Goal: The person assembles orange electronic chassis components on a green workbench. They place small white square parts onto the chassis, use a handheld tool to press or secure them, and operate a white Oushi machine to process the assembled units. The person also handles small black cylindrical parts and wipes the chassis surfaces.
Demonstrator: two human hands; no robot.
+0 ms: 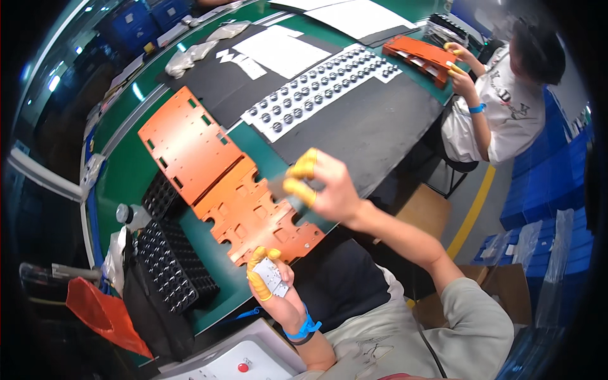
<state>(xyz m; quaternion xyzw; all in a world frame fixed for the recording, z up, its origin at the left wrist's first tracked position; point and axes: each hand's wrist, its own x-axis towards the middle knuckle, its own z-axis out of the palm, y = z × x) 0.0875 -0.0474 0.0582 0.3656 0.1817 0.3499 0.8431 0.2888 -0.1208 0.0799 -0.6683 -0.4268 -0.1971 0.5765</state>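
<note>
My left hand (pixel 261 292), in yellow finger cots and with a blue wrist strap, is closed around a small light-grey rectangular piece (pixel 271 278) with dark specks. It is held at the near end of an orange panel (pixel 237 212) with cut-outs and notched edges. My right hand (pixel 332 190), also in yellow finger cots, hovers over that panel's right side, thumb and fingers pinched together. A blurred greyish bit (pixel 277 186) shows at its fingertips, too smeared to name. Beyond lies a flatter orange panel (pixel 190 142) with slots, edge to edge with the first.
Black trays with round holes (pixel 166 263) and a clear bottle (pixel 130 215) stand at the left. A white sheet with rows of black round parts (pixel 304 101) lies farther off on black mats. At the right, a co-worker (pixel 500 101) holds another orange panel (pixel 421 56).
</note>
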